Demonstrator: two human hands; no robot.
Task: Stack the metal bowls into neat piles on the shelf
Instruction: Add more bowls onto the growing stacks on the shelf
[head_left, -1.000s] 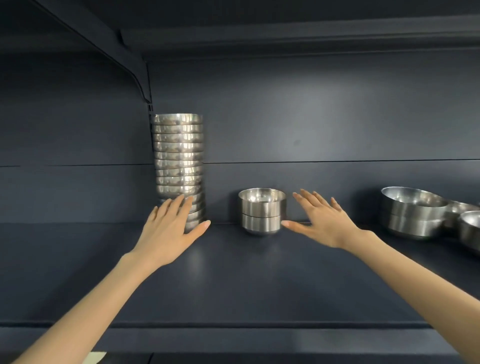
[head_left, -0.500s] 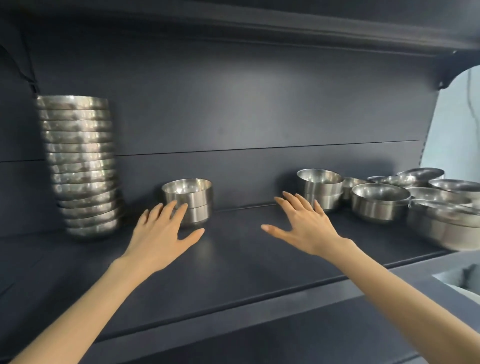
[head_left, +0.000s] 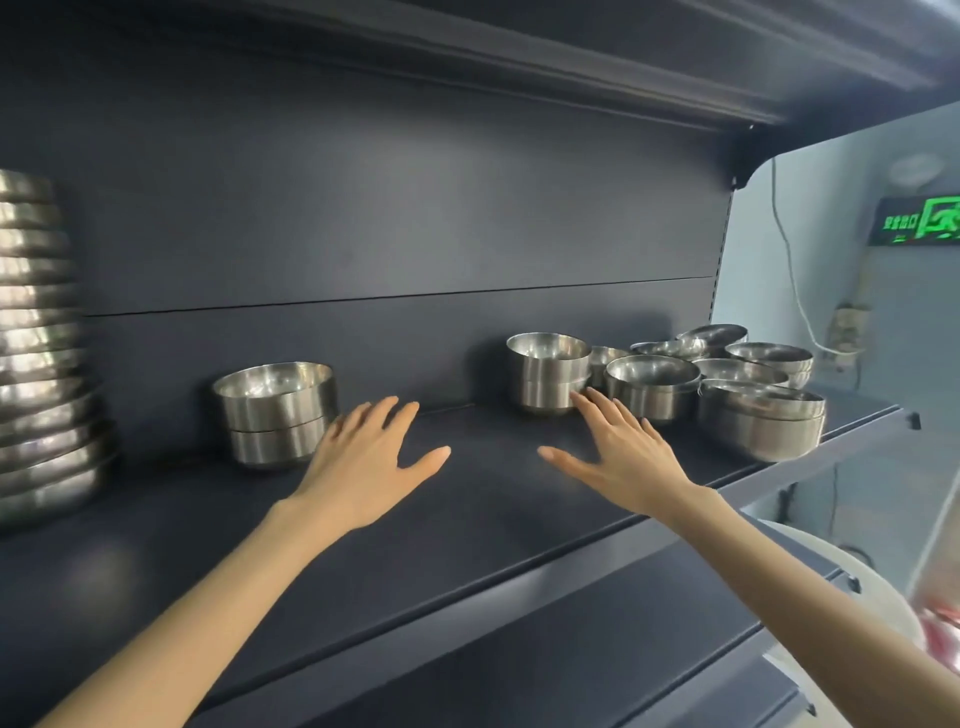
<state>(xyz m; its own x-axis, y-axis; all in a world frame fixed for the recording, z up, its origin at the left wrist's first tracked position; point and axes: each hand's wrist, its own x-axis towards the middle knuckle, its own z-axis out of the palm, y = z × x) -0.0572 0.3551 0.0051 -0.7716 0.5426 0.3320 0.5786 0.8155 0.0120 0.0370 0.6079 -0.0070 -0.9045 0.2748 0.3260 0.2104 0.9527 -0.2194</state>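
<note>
A tall pile of metal bowls (head_left: 41, 343) stands at the far left of the dark shelf (head_left: 493, 499). To its right sits a short stack of two bowls (head_left: 275, 410). My left hand (head_left: 363, 462) hovers flat just right of that stack, fingers spread and holding nothing. Another stack of two bowls (head_left: 548, 371) stands mid-right. The spread fingertips of my right hand (head_left: 618, 452) reach up to its base; the hand holds nothing. Several loose and partly nested bowls (head_left: 727, 384) crowd the shelf's right end.
The shelf's back panel (head_left: 415, 249) rises right behind the bowls, and an upper shelf (head_left: 571, 57) hangs overhead. The shelf ends at the right past the bowl cluster. A green exit sign (head_left: 919, 223) is on the wall beyond.
The view has swung right, so the tall pile has slid to the left edge. Both hands have moved right along the shelf; the right one now reaches the mid-right stack.
</note>
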